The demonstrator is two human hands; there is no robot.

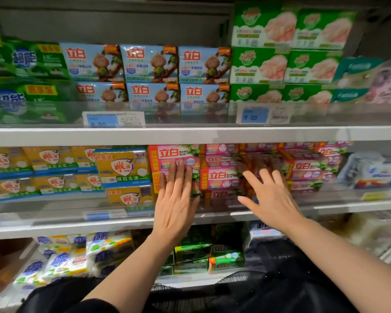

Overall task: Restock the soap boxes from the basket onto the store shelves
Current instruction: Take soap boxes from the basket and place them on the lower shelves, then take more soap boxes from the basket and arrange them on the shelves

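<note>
Pink and orange soap boxes (220, 177) stand stacked in the middle of the middle shelf (122, 227). My left hand (175, 204) lies flat with straight fingers against the front of the leftmost pink stack (174, 157). My right hand (269, 197) is spread open just to the right, its fingers reaching toward the blurred boxes (257, 161) further in. Neither hand holds a box. At the bottom of the view sits a dark basket (269, 288), partly hidden by my forearms.
Yellow soap packs (122, 170) fill the middle shelf's left side. The top shelf holds green packs (27, 62), blue packs (151, 64) and green-white boxes (287, 64) behind a clear rail with price tags (113, 118). More packs (81, 256) lie on the bottom shelf.
</note>
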